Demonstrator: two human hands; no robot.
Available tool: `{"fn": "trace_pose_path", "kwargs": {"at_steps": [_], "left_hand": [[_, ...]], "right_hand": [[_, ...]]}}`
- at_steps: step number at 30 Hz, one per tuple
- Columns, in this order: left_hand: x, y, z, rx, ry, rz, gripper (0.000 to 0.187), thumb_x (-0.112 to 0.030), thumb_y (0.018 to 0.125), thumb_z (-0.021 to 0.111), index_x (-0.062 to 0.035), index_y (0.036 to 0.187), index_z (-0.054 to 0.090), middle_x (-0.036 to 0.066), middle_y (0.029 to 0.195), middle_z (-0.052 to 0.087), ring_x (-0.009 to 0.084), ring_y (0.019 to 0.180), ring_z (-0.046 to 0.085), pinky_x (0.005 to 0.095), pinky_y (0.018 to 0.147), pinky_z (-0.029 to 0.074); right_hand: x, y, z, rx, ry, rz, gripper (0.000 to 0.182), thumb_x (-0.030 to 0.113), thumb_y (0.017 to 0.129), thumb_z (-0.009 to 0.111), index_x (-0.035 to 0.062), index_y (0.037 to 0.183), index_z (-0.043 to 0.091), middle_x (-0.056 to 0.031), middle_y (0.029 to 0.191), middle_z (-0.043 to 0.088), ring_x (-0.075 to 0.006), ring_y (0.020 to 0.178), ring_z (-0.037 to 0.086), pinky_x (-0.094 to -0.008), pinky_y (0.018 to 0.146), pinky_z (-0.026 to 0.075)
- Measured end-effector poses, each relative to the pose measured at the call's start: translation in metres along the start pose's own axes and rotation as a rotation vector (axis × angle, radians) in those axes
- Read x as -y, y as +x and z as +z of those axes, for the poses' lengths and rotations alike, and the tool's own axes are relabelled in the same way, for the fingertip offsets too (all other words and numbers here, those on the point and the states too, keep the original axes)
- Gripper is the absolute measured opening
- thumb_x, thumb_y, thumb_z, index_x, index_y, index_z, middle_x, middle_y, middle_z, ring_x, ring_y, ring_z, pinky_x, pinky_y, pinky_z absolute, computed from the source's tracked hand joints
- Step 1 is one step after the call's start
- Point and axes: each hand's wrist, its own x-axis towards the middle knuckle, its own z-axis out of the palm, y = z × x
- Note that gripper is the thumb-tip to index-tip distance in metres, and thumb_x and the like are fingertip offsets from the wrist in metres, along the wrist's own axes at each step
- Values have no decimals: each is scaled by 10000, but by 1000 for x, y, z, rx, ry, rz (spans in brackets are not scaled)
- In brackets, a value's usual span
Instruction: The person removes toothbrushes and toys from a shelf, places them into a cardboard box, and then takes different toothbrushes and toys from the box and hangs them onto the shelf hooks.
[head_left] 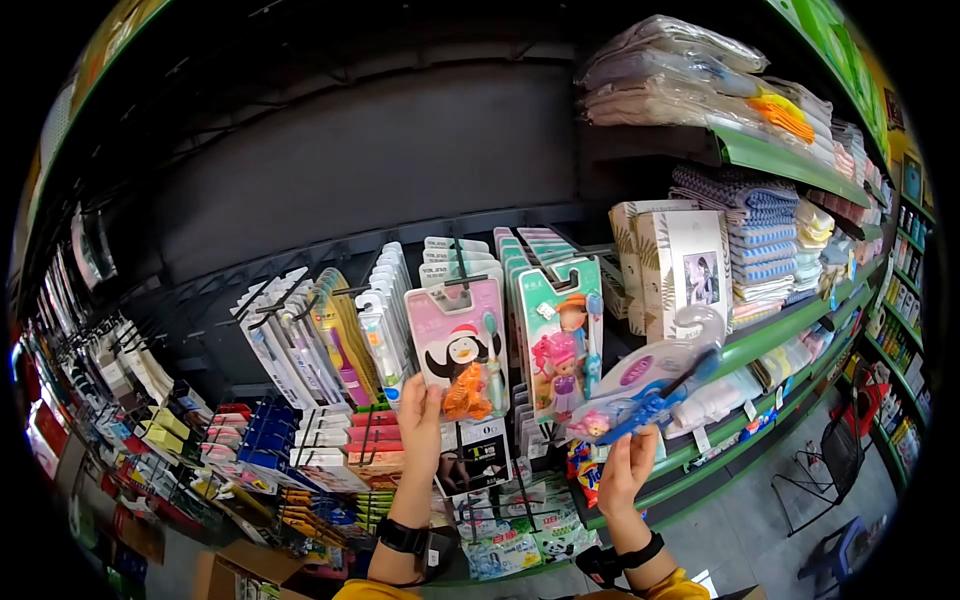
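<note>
My left hand point(421, 425) is closed on the lower left edge of a pink toothbrush pack point(428, 313) with a penguin picture and an orange toy. That pack is at the front of a hook. In my right hand point(630, 468), pinched by its lower end, is a clear blister pack with a blue toothbrush point(645, 405), tilted to the upper right. A green toothbrush pack point(540, 325) with doll-like figures hangs between my hands. Left of the pink pack, more toothbrush packs point(350, 350) hang in rows.
Folded towels point(762, 250) and white boxes point(690, 270) stand on green-edged shelves point(775, 335) at right. Metal hooks point(265, 318) stick out from the rack. Below hang a black pack point(478, 462) and several small packets. An open carton point(235, 575) sits at lower left, a folding chair point(835, 450) at right.
</note>
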Motion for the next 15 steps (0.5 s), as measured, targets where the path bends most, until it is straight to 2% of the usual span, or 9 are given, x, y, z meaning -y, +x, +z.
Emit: {"fn": "trace_pose_path", "kwargs": {"at_steps": [3, 5, 12, 14, 15], "left_hand": [[0, -1, 0, -22, -27, 10, 232, -87, 894, 424, 29, 1095, 432, 87, 1031, 546, 120, 954, 501, 245, 837, 384], [-4, -2, 2, -30, -46, 32, 242, -89, 894, 426, 29, 1105, 426, 92, 1034, 544, 124, 956, 501, 249, 844, 382], [-16, -12, 3, 5, -38, 26, 246, -99, 894, 430, 32, 1102, 433, 92, 1061, 539, 127, 962, 502, 248, 849, 375], [-16, -14, 3, 8, -17, 28, 247, -99, 893, 432, 34, 1101, 435, 92, 1059, 541, 126, 961, 504, 246, 849, 373], [-17, -13, 4, -13, -33, 23, 249, -98, 892, 433, 35, 1102, 433, 93, 1054, 544, 126, 961, 505, 245, 849, 371]], "right_hand": [[0, -3, -4, -53, 27, -17, 49, 60, 875, 425, 74, 910, 395, 42, 748, 398, -19, 643, 328, -177, 558, 254], [0, -5, -8, 4, 18, 44, 88, 81, 874, 451, 54, 938, 398, 9, 792, 442, -50, 677, 378, -191, 608, 320], [0, -8, -11, -20, -3, 26, 84, 79, 877, 445, 54, 934, 390, 7, 773, 441, -49, 662, 379, -194, 595, 320], [5, -7, -8, -32, -27, 46, 55, 77, 875, 434, 69, 916, 398, 40, 741, 398, -18, 631, 322, -170, 553, 242], [4, -7, -10, -34, -27, 49, 55, 77, 875, 434, 69, 916, 398, 40, 741, 398, -18, 631, 322, -170, 553, 242]]}}
